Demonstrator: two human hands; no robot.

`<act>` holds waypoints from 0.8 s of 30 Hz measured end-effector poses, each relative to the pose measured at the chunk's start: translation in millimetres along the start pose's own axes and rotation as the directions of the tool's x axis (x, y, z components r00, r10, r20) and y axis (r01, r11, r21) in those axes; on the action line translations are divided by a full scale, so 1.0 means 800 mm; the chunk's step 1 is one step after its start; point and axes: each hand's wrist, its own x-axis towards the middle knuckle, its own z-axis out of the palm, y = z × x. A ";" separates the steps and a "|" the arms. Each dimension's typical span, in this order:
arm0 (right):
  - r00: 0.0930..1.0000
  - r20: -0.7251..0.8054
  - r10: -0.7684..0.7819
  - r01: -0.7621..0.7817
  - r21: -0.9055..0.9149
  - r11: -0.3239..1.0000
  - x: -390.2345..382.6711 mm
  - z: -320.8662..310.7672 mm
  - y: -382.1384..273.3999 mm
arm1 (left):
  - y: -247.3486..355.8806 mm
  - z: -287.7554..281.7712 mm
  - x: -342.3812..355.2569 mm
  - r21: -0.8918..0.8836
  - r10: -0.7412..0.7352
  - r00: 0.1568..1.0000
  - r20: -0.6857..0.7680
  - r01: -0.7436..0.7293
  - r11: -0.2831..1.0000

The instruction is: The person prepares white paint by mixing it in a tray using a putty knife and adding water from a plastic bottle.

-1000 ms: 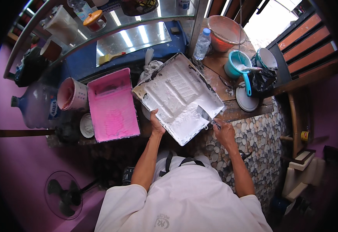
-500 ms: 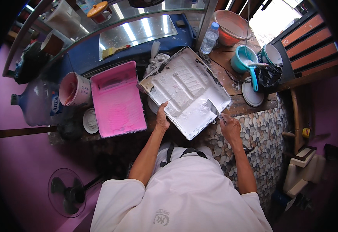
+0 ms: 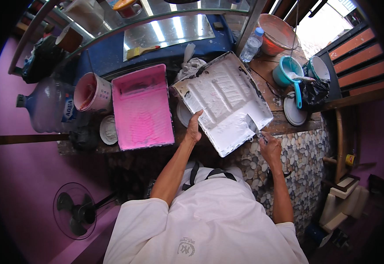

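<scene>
A wooden worktop (image 3: 276,125) is carrying a white tray (image 3: 222,100), pink tray (image 3: 142,108), bucket (image 3: 90,91), lids, teal scoop (image 3: 288,72) and bottle (image 3: 251,45).

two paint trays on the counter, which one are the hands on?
The white paint tray, the right-hand one. The left hand grips its near edge and the right hand holds a scraper on it. The pink paint tray lies untouched beside it.

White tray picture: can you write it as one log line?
left hand grips white paint tray's near edge | right hand holds scraper, blade on tray's lower corner | pink paint tray alongside, untouched
</scene>
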 end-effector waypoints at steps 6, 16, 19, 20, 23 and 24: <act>0.999 0.040 0.032 -0.033 0.017 0.999 0.001 -0.002 -0.001 | -0.001 -0.013 0.015 0.057 0.015 1.000 0.017 -0.016 0.998; 0.995 0.073 -0.065 0.078 -0.196 0.978 -0.004 0.005 -0.006 | -0.006 -0.021 0.003 0.511 0.168 0.981 -0.101 -0.093 0.854; 0.994 0.035 -0.101 0.105 -0.140 0.985 -0.018 0.007 -0.021 | -0.009 -0.025 -0.024 0.742 0.303 0.951 0.060 -0.245 0.624; 0.988 -0.009 -0.156 0.154 -0.111 0.982 -0.021 0.009 -0.022 | -0.009 -0.024 -0.036 0.743 0.300 0.952 0.065 -0.247 0.622; 0.988 0.028 -0.152 0.153 -0.067 0.986 -0.023 0.006 -0.029 | -0.009 -0.024 -0.071 0.816 0.244 0.958 0.150 -0.259 0.516; 0.982 0.043 -0.184 0.185 -0.040 0.982 -0.022 0.006 -0.028 | -0.012 -0.025 -0.079 0.816 0.241 0.958 0.153 -0.260 0.516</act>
